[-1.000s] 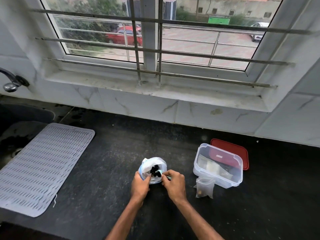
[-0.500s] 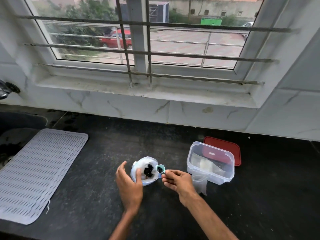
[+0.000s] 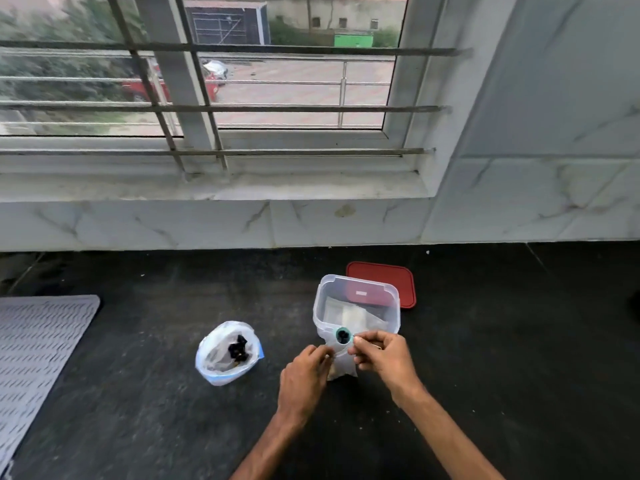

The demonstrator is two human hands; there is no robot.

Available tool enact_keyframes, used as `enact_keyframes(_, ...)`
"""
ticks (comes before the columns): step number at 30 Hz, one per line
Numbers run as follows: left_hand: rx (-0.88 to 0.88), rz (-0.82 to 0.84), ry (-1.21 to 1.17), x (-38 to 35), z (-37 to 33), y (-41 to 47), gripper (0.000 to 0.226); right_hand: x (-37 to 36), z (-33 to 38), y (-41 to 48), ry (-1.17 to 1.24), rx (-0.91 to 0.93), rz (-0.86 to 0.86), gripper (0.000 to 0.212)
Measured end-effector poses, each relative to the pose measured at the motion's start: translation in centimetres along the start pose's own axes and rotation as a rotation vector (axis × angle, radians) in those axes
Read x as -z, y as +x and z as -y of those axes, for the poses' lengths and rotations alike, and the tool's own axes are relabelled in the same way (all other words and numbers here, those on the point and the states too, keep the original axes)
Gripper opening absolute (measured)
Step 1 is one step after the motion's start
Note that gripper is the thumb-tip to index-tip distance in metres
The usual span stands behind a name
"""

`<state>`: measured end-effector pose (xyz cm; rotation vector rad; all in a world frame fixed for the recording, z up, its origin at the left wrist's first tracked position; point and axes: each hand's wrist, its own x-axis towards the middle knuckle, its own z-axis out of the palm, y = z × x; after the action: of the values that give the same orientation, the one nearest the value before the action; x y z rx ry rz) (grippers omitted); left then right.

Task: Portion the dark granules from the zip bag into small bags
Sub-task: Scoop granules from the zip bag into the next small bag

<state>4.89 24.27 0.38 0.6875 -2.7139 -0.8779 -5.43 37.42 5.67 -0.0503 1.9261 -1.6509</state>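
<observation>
A small teal scoop is pinched by its handle between the thumb and curled fingers of the right hand. It is held level, loaded with dark granules, just above the mouth of the small bag. The small bag is stood upright on the counter, touching the near wall of a clear tub. Its left edge is gripped near the top by the bent fingers of the left hand.

The zip bag is set on the counter to the left of both hands, apart from them, about midway between the back and front edges. Its mouth is rolled wide open, and a clump of granules is seen inside.

Flat pale packets are seen inside the tub. A red lid is laid flat behind it, towards the back edge. A grey slotted mat is spread at the counter's left end.
</observation>
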Motion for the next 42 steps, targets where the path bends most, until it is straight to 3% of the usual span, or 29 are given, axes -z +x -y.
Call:
enact_keyframes(7,-0.012,-0.091,-0.082,-0.6,-0.1,-0.5,0.014,0.3,-1.6,0.3,-0.471,0.262,-0.053,0.005)
enact_keyframes(15,0.065,-0.111,-0.238,-0.7,-0.4,-1.1,0.023,0.2,-2.8,0.9,-0.805,0.432,-0.130,0.020)
enact_keyframes(22,0.095,-0.116,-0.239,-0.9,0.0,-0.9,0.023,0.7,-2.7,1.4,-0.595,0.322,-0.119,0.010)
enact_keyframes(27,0.127,-0.065,-0.160,-0.3,-0.2,-0.8,0.039,2.4,-1.2,0.5,-0.061,0.123,-0.098,0.012)
enact_keyframes(31,0.077,-0.194,-0.089,0.2,-1.4,-0.8,0.030,5.9,-1.2,0.9,0.227,0.073,-0.232,0.007)
enact_keyframes(33,-0.039,-0.212,-0.084,0.1,-3.3,-0.4,0.018,7.6,-2.4,1.9,0.219,0.030,-0.335,0.004)
enact_keyframes(35,-0.146,-0.123,-0.063,-0.7,-5.5,0.5,0.006,9.0,-4.2,3.5,0.135,-0.043,-0.431,0.003)
enact_keyframes(38,-0.228,0.108,-0.012,-2.8,-8.4,2.2,0.016,10.5,-6.7,5.4,-0.039,-0.145,-0.557,0.007)
enact_keyframes(42,-0.285,0.284,0.119,-5.2,-10.7,3.6,0.025,11.2,-8.5,6.6,-0.245,-0.236,-0.573,0.006)
